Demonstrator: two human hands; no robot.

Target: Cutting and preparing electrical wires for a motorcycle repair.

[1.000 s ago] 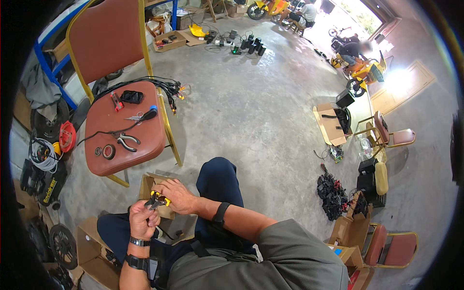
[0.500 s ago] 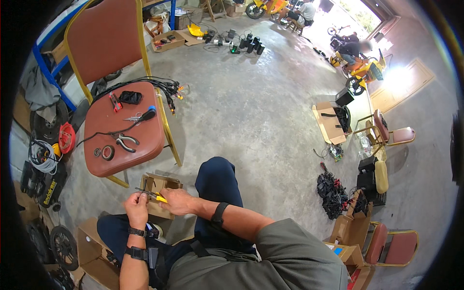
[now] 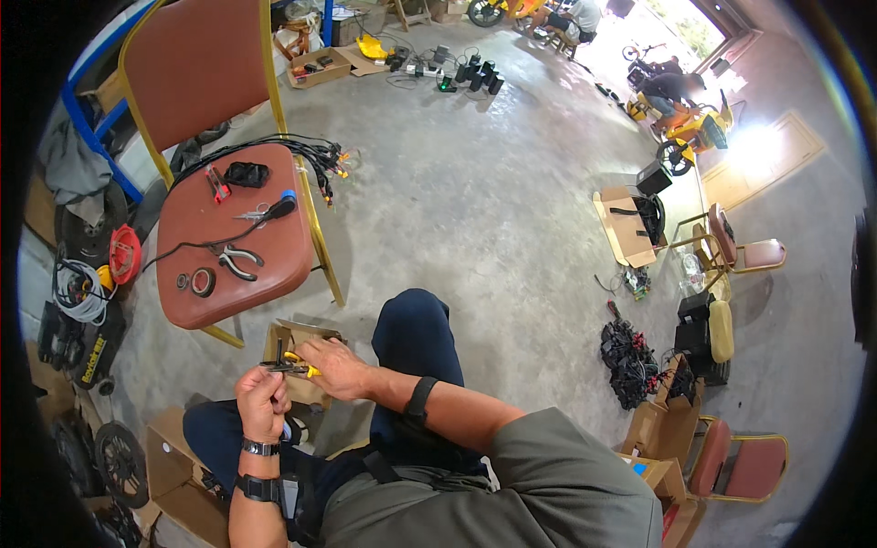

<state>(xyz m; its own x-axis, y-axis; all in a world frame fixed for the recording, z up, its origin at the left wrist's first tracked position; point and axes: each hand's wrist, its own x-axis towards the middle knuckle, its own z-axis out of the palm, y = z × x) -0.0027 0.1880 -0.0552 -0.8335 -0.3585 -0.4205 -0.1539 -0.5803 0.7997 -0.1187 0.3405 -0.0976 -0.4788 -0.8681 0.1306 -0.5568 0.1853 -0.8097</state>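
My left hand (image 3: pixel 262 402) is closed in a pinch on a thin black cable (image 3: pixel 279 350), in front of the chair. Beside it, my right hand (image 3: pixel 335 367) is wrapped round yellow-handled pliers (image 3: pixel 312 372). Their jaws meet the cable by my left fingertips; the exact pliers type is too small to tell. Below both hands an open cardboard box (image 3: pixel 315 395) stands on the floor, partly hidden. On the red chair seat (image 3: pixel 183 310) lie grey-handled pliers (image 3: pixel 239 262), two tape rolls (image 3: pixel 203 281), scissors (image 3: pixel 251 216), a black cable with a thick end (image 3: pixel 279 208) and a red tool (image 3: pixel 217 184).
A wire bundle (image 3: pixel 315 157) hangs across the chair's back edge. Another open box (image 3: pixel 178 475) stands left of my knee. Black coiled wires (image 3: pixel 630 356), boxes (image 3: pixel 662 425) and chairs (image 3: pixel 754 461) line the right side. Two people (image 3: pixel 676 87) sit near the far doorway.
My right hand has turned and shifted slightly up with the yellow-handled pliers, whose handles now look spread apart. My left hand has moved slightly right and still pinches the cable.
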